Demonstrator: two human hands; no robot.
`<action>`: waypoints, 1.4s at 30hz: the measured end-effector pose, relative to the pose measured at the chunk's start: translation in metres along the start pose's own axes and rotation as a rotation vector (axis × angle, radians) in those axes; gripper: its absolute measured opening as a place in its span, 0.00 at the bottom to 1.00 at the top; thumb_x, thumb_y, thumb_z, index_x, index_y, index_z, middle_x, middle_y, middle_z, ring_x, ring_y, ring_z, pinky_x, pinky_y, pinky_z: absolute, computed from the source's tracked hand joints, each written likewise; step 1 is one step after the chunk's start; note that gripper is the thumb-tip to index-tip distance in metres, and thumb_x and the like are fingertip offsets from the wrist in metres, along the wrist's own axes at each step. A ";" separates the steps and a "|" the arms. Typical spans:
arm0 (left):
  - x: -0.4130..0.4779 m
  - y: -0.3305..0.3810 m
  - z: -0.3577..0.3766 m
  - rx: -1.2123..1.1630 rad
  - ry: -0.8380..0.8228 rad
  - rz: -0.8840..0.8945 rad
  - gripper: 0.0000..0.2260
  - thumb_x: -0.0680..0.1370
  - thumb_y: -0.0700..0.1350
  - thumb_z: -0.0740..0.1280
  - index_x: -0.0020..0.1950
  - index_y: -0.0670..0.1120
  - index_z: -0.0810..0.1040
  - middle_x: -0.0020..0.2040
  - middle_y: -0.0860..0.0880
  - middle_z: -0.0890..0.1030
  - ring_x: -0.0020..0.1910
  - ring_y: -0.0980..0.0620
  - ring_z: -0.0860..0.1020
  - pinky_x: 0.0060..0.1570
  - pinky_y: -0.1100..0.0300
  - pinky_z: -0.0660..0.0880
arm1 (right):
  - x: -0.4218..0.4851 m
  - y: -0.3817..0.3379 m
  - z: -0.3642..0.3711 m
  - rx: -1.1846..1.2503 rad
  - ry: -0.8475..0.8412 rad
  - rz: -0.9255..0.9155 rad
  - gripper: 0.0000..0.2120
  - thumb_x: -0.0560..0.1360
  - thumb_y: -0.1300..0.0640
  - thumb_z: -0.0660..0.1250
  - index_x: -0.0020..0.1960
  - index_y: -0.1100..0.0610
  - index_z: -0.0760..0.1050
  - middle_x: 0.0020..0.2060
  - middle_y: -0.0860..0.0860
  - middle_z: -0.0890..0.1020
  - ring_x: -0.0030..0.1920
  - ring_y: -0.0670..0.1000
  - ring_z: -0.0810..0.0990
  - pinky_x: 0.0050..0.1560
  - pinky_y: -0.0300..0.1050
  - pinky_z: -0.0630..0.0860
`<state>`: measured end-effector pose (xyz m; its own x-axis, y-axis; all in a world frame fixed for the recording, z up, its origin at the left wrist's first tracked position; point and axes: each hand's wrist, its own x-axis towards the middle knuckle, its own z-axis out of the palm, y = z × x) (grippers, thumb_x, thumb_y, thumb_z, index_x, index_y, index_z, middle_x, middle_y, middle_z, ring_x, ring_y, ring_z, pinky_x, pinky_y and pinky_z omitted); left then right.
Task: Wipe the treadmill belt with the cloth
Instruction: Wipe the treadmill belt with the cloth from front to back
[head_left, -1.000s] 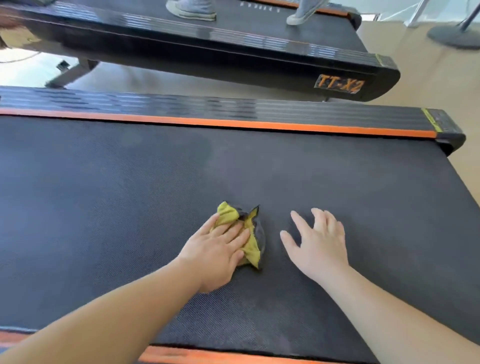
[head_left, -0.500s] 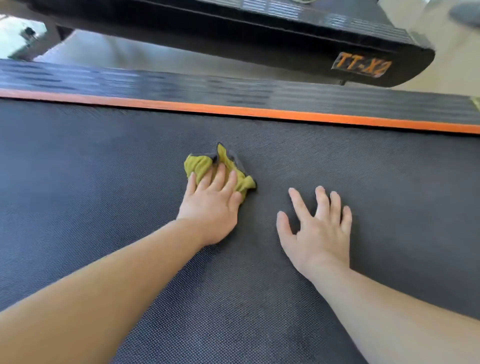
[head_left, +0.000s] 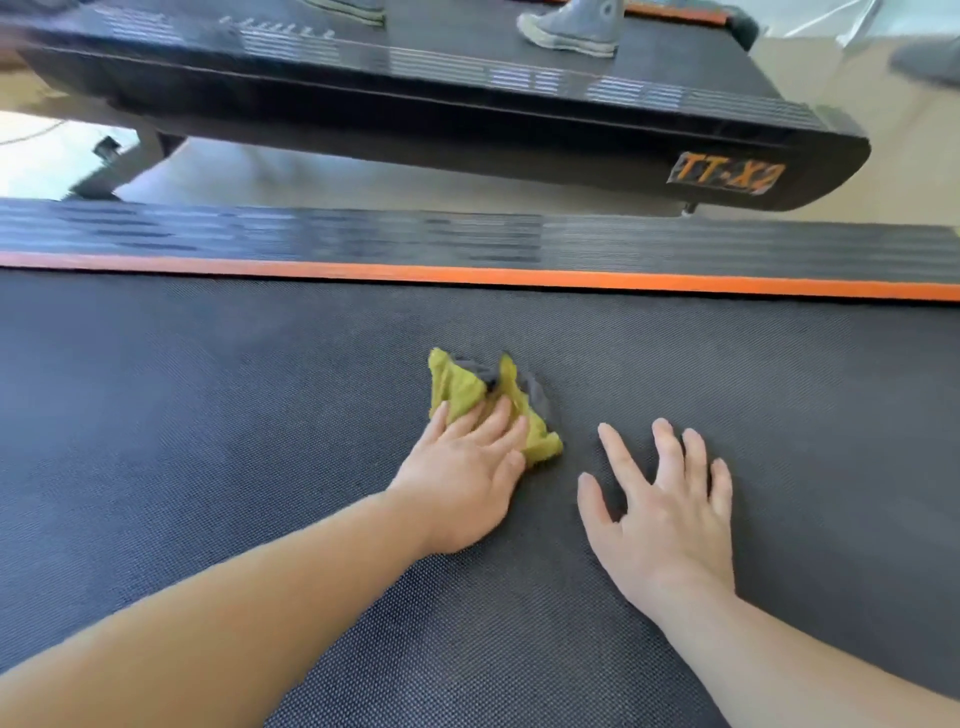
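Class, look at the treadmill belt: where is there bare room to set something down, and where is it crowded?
Bare belt lies left of the left hand, right of the right hand, and between the cloth and the orange stripe. Crowded: the middle, both hands and cloth.

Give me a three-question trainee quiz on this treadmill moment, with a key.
1. True or false: the left hand presses the cloth onto the belt.
2. The right hand is: A) gripping the cloth; B) spread on the belt beside the cloth; C) on the side rail.
3. Fill in: the stripe along the belt's far edge is ____.

Key: 1 true; 2 B; 3 orange.
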<state>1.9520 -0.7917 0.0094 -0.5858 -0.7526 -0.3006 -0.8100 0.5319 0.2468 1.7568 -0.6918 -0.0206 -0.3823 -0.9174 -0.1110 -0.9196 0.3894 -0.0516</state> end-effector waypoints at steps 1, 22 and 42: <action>-0.004 -0.002 -0.001 0.031 -0.031 0.106 0.25 0.87 0.56 0.41 0.84 0.58 0.46 0.84 0.58 0.44 0.83 0.54 0.42 0.80 0.48 0.33 | 0.000 0.000 -0.001 -0.001 -0.008 -0.001 0.34 0.77 0.29 0.39 0.82 0.33 0.48 0.82 0.52 0.50 0.82 0.58 0.44 0.81 0.62 0.43; 0.051 -0.003 -0.012 0.117 0.097 -0.256 0.28 0.86 0.57 0.41 0.85 0.50 0.45 0.85 0.49 0.44 0.83 0.49 0.40 0.80 0.44 0.35 | 0.000 -0.001 -0.004 0.025 -0.030 0.001 0.34 0.76 0.29 0.36 0.82 0.33 0.44 0.83 0.52 0.47 0.82 0.57 0.40 0.81 0.62 0.40; 0.127 -0.032 -0.040 0.217 0.091 -0.207 0.28 0.85 0.58 0.42 0.85 0.49 0.49 0.85 0.46 0.52 0.83 0.44 0.51 0.81 0.46 0.47 | 0.001 0.000 0.006 0.030 0.062 -0.016 0.32 0.78 0.30 0.47 0.80 0.36 0.60 0.81 0.55 0.61 0.81 0.61 0.55 0.80 0.66 0.51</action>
<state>1.9049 -0.9196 0.0006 -0.4109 -0.8801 -0.2378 -0.9042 0.4267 -0.0166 1.7568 -0.6919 -0.0264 -0.3733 -0.9265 -0.0483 -0.9229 0.3762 -0.0824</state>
